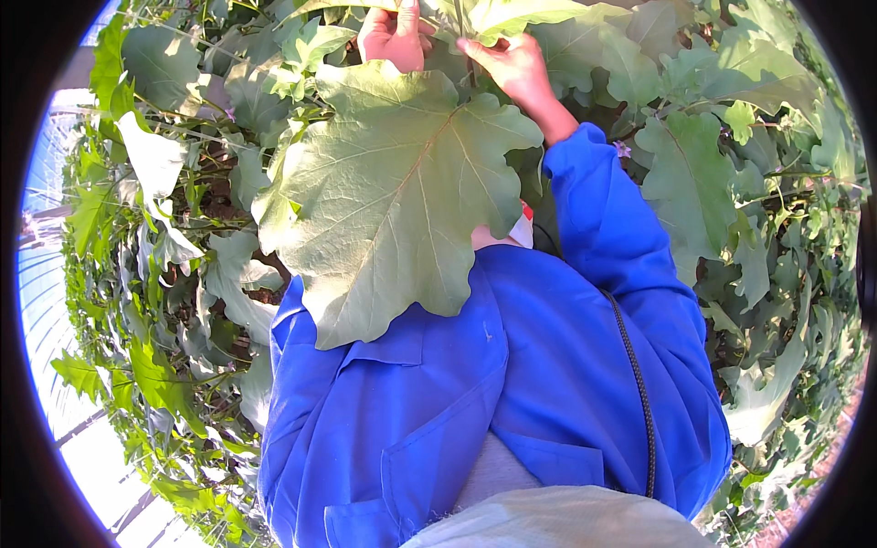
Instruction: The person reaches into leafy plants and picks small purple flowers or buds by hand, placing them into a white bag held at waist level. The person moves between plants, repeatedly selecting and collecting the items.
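Observation:
At the top of the head view, both my hands are raised among the leaves of an eggplant plant. My left hand [397,41] has its fingers curled beside the upright stem [471,68]; whatever lies between them is hidden. From the other side, my right hand [512,68] reaches in with a fingertip at or very near that stem, under a bright young leaf [524,15]. I cannot tell whether it pinches anything. One broad, lobed eggplant leaf [397,185] spreads below my hands and covers part of my blue jacket [569,329].
Dense eggplant foliage [692,178] surrounds me, with small purple flowers [622,148] in it. Thin strings [185,41] run through the plants at upper left. Bright greenhouse sheeting [48,294] with dark ribs curves along the left. A braided cord [637,383] hangs down my jacket.

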A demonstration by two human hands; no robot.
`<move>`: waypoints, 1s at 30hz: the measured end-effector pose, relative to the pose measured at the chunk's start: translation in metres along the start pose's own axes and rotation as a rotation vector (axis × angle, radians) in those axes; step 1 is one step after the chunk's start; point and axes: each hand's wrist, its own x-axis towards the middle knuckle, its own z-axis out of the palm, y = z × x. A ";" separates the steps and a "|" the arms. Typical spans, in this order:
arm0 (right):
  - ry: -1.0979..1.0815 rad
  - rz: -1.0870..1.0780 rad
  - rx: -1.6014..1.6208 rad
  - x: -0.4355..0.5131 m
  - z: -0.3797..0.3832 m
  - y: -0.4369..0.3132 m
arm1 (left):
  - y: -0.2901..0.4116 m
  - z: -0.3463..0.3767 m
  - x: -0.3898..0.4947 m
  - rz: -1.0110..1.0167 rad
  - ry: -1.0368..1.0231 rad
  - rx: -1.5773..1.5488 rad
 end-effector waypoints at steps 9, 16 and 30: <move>0.123 -0.412 -0.141 -0.044 -0.013 -0.056 | -0.003 -0.014 -0.028 -0.059 -0.058 -0.143; -0.017 -0.444 -0.591 -0.022 -0.014 -0.095 | 0.021 0.008 -0.061 -0.077 -0.172 -0.245; 0.161 -0.272 -0.492 -0.025 0.012 -0.071 | 0.023 0.007 -0.076 -0.026 0.016 -0.203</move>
